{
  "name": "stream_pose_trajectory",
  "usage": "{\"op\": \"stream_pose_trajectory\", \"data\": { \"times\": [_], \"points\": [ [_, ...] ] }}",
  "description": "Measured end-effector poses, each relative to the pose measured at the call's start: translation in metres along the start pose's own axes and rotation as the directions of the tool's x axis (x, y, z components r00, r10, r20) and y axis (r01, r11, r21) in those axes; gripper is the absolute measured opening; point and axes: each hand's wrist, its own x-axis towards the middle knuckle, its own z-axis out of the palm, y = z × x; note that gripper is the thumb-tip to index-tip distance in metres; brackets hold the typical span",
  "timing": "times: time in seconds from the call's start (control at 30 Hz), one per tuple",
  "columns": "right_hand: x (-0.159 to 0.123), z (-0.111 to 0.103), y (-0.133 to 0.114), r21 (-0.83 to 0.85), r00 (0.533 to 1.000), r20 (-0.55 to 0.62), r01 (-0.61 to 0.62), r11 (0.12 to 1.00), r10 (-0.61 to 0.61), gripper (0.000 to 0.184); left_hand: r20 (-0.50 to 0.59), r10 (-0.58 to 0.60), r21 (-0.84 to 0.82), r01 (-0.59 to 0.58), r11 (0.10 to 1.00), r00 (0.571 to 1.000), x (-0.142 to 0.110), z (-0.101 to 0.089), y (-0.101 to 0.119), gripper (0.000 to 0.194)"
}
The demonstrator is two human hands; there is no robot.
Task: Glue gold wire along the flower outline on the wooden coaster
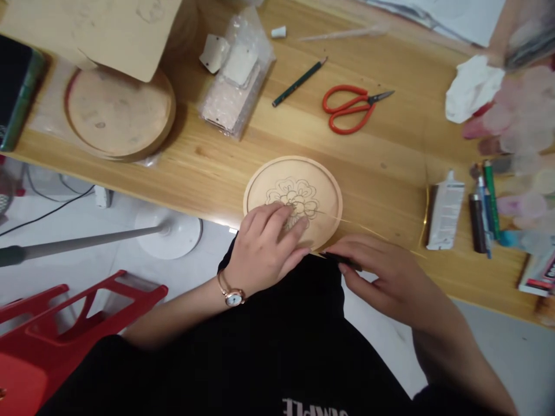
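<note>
Wooden disc (pixel 326 188), round and rimmed, lies in the head view at the near edge of the wooden table (pixel 208 193), just in front of the person's dark top (pixel 277 329). A flower drawing (pixel 299 202) in dark outline sits around its middle, partly covered by fingers. The left hand (pixel 266 245), with a watch (pixel 234 298) at its wrist, rests over the disc's lower left part, fingers bent and touching the surface; whether its fingertips pinch anything, I cannot tell. The right hand (pixel 385 274) grasps a black tool (pixel 346 260) between thumb and fingers, just beside the disc's lower right rim. A thin golden wire (pixel 426 211) shows on the right, near a white tube (pixel 446 214). Beyond the disc lie red-handled scissors (pixel 370 100), their blades pointing right, and a dark green pencil (pixel 299 82). Farther left are a clear plastic packet (pixel 229 101) and a round wooden tray (pixel 121 112), the latter partly under a tan board (pixel 108 34). Several pens (pixel 478 225) lie just right of the tube.
</note>
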Motion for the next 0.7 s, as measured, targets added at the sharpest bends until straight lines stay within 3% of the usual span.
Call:
{"op": "stream_pose_trajectory", "data": {
  "times": [0.33,0.57,0.7],
  "points": [
    [0.009,0.017,-0.010,0.169,0.999,0.011,-0.042,0.985,0.040,0.028,0.004,-0.028,0.019,0.028,0.999,1.000,0.002,0.004,-0.001,0.041],
    [0.011,0.018,-0.008,0.143,1.000,0.004,-0.021,0.989,0.021,0.027,-0.012,-0.045,-0.012,0.045,0.999,0.999,0.001,0.005,-0.001,0.037],
    [0.008,0.015,-0.021,0.124,1.000,-0.015,-0.024,0.992,0.026,0.027,-0.018,-0.051,-0.046,0.050,0.998,0.999,0.001,0.005,-0.002,0.037]
  ]
}}
